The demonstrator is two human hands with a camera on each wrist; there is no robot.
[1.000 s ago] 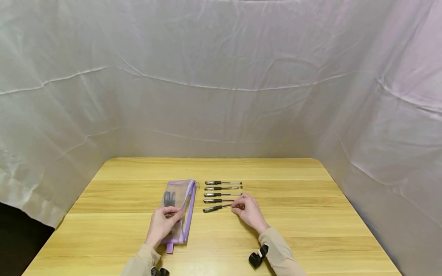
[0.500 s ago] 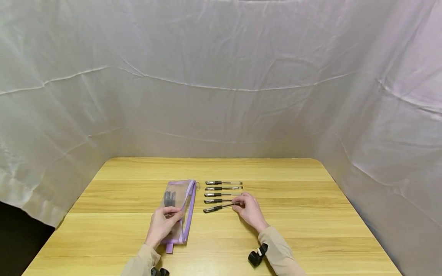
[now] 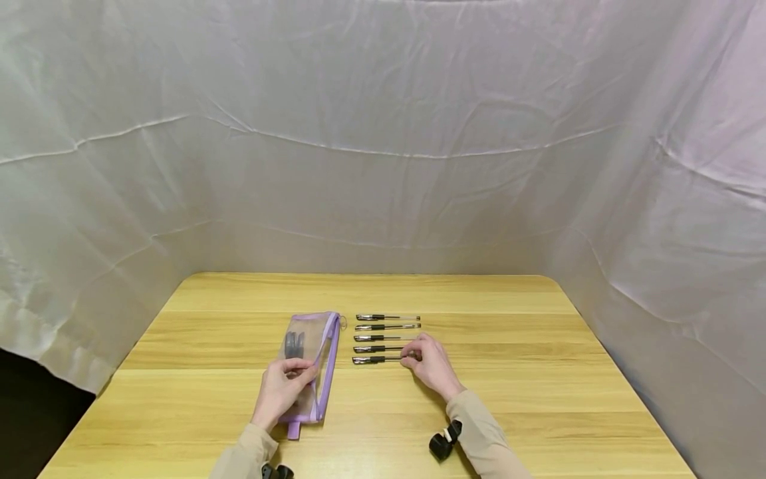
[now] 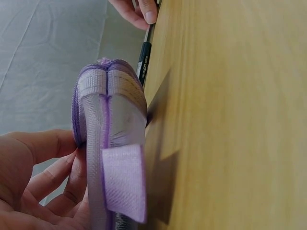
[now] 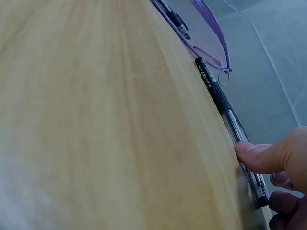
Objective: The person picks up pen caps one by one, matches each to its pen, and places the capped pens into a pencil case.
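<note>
A see-through mesh pencil pouch with purple trim (image 3: pixel 326 386) lies at the left, its zipped side gaping toward the pens. My left hand (image 3: pixel 284 388) pinches the upper edge of that opening between thumb and fingers. Dark grey shapes (image 3: pixel 294 344) show through the mesh, and a pen's end (image 5: pixel 181 28) appears inside the pouch in the right wrist view. With thumb and fingertips, my right hand (image 3: pixel 433 367) grips the clear barrel of the nearest black gel pen (image 3: pixel 369 360). This pen lies along the table, cap toward the pouch. My right fingers cover its rear part.
Several matching pens (image 3: pixel 387 326) lie in a near-parallel column just beyond the held one, caps to the left. A small ring (image 3: pixel 343 322) hangs at the pouch's far corner. The wooden table (image 3: pixel 538 399) is enclosed by pale cloth (image 3: pixel 383 193) behind and at the sides.
The nearest pen has turned from a slant to lie parallel with the others, its cap end moving slightly away from me. The right hand shifted slightly with it; the left hand stayed still.
</note>
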